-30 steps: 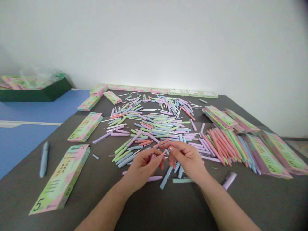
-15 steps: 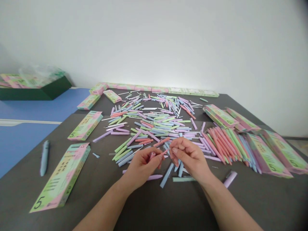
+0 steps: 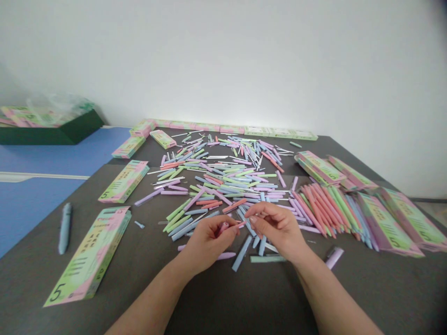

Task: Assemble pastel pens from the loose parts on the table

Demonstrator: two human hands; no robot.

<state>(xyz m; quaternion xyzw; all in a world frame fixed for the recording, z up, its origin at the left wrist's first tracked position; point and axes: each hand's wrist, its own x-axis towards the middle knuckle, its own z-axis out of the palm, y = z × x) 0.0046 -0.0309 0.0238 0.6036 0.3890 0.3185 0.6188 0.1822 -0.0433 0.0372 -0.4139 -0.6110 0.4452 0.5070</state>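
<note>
- Over a dark grey tabletop, both forearms reach in from the near edge, and the hands meet just in front of a loose heap of pastel pen parts.
- Left hand is closed, gripping a small pink pen piece that is half hidden in its hold.
- Right hand is half curled and reaches across to that piece; whether it holds anything thin there, I cannot tell.
- A tight pinch close to the end of so small a piece, with both hands braced together, probably gives the steadiest control.
- Hands: two, both the person's own.
- Lying apart: one blue-grey pen at left, and one lilac pen barrel near the right hand.
- Pen boxes: four lie singly at left, including a green-and-pink box marked 5; roughly seven line the far edge; about five lie at right, though overlaps make that count uncertain.
- Heap: far too many parts to count.
- Beside the heap, a fanned row of pink, green and blue pens lies side by side.
- Off the table, one dark green tray holds more boxes.
</note>
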